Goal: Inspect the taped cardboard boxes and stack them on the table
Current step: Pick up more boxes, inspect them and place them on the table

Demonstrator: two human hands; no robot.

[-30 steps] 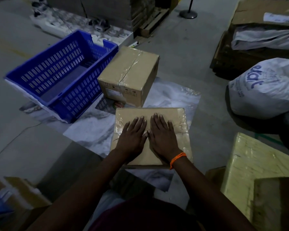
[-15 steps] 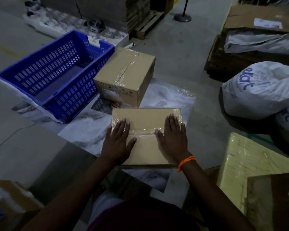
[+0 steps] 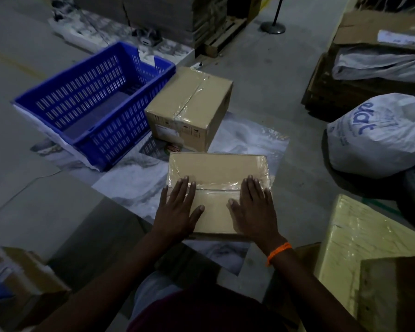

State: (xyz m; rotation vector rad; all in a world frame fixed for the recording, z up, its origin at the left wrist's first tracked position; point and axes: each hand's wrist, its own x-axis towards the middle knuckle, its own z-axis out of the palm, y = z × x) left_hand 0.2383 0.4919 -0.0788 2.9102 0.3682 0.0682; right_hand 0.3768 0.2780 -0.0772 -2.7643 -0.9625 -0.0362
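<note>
**A:** Hand state at this entry?

**B:** Both were flat. The left hand point(image 3: 177, 209) and right hand point(image 3: 252, 209) lay palm-down with fingers straight on top of the near cardboard box point(image 3: 216, 167). Neither curled round anything.

**A:** Where was the box relative to the hands?

**B:** Directly beneath them. The left hand covered its left part and the right hand its right part. Both sets of fingertips reached the clear tape seam point(image 3: 216, 186) running across the top between them. The far half of the top lay bare beyond the fingertips.

**A:** Handling judgement?

**B:** The walls looked stiff and the edges square, so it would probably keep its shape under a squeeze. Nothing showed its weight. The tape and the film at the corners looked glossy and were likely slick under a palm. Better to grip the two side faces, outboard of each hand, or under the bottom edges.

**A:** Anything nearby?

**B:** A second taped box point(image 3: 189, 101) stood just beyond the fingertips; whether it touched the near one, I could not tell. A blue crate point(image 3: 94, 104) sat ahead and left of the left hand. I could not identify a stacking table.
</note>
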